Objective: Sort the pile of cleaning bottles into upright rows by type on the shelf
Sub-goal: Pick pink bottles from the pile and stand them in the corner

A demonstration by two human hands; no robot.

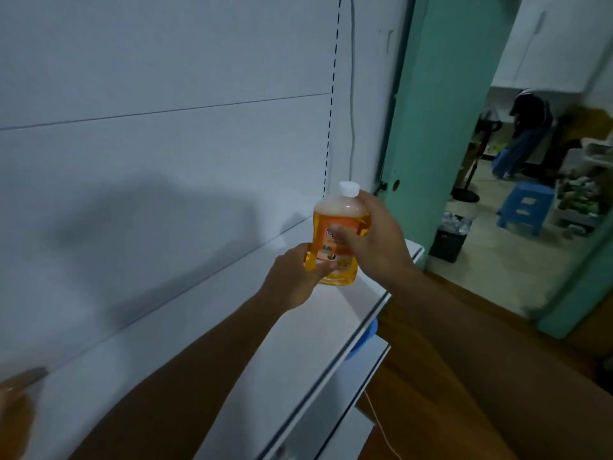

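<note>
1. A white shelf (232,327) is seen against a pale back panel (166,94); a green doorframe (431,111) stands at 2 o'clock, with a blue stool (525,207) and a black bin (447,244) beyond it.
2. A blurred orange object (16,416) is glimpsed at 8 o'clock.
3. An orange bottle (338,234) with a white cap (349,188) is held upright over the shelf's far end.
4. Its base is gripped by the left hand (292,280), fingers curled.
5. Its shoulder is clasped by the right hand (378,244), at 3 o'clock of the bottle.

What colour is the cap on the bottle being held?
White, on the orange bottle; the cap shows clearly in the head view.
</note>
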